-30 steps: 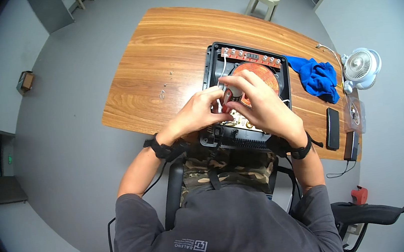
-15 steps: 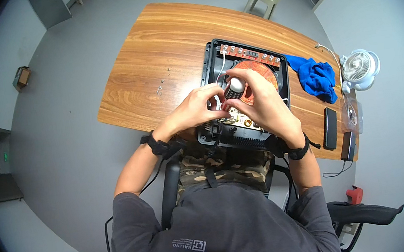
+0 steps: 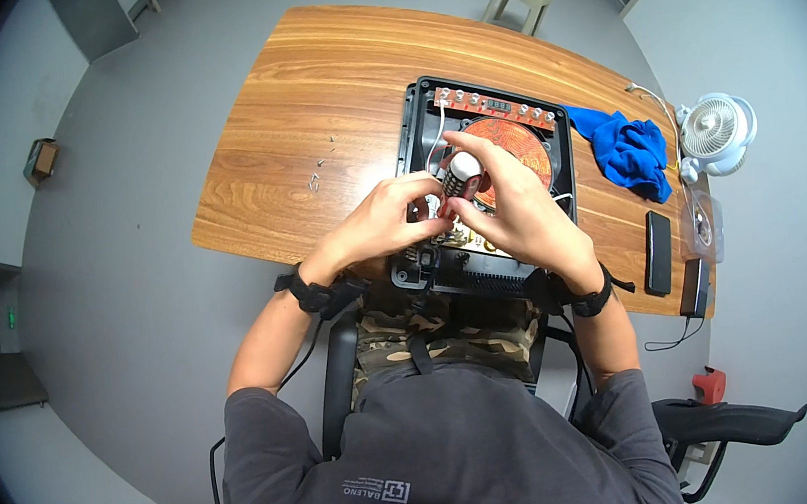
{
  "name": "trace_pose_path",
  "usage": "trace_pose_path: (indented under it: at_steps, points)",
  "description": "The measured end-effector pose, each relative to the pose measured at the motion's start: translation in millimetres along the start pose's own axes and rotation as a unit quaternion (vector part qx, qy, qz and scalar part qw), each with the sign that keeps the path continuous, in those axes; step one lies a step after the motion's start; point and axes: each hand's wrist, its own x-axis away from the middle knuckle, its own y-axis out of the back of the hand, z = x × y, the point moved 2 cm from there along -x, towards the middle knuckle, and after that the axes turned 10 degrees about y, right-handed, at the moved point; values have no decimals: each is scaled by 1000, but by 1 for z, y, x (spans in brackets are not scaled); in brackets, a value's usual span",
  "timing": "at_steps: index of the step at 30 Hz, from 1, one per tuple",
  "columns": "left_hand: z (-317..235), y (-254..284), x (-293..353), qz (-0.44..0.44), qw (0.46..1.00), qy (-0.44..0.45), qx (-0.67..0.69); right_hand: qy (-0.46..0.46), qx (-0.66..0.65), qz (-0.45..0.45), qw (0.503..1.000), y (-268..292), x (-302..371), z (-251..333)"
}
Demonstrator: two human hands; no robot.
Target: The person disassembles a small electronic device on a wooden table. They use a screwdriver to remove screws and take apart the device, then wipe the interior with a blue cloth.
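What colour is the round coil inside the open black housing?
Orange, copper-like; the round coil shows best in the head view, partly covered by the right hand.

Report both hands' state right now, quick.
Left hand: fingers curled near the lower end of a white-topped tool; whether it grips anything can't be told.
Right hand: curved around that tool; whether it grips firmly can't be told.

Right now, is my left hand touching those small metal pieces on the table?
Apart: the head view shows wooden tabletop between your left hand and the small metal pieces.
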Motion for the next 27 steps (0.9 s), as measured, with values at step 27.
trace_pose_path:
  at_steps: [27]
  points:
    - [8, -3, -4, -22, 999, 21, 31, 3, 18, -45, 999, -10, -2, -2]
